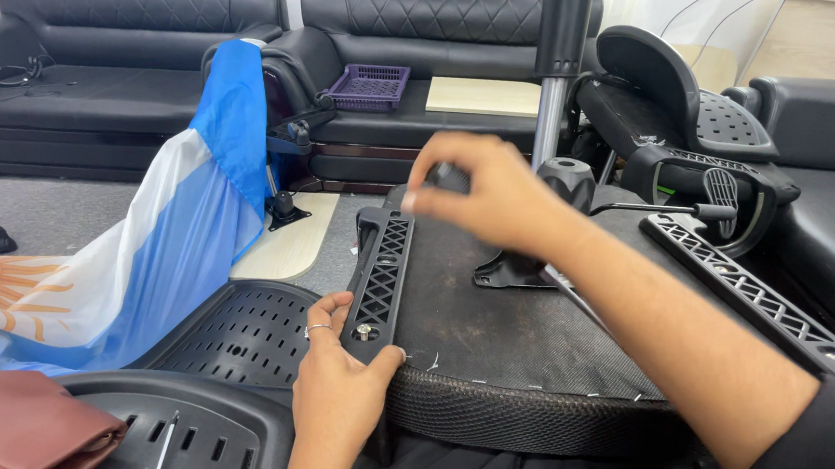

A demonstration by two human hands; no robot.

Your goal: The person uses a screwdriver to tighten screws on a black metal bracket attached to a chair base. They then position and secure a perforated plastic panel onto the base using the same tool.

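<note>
head cam | looks down-forward | close over upturned chair seat | sofas behind
</note>
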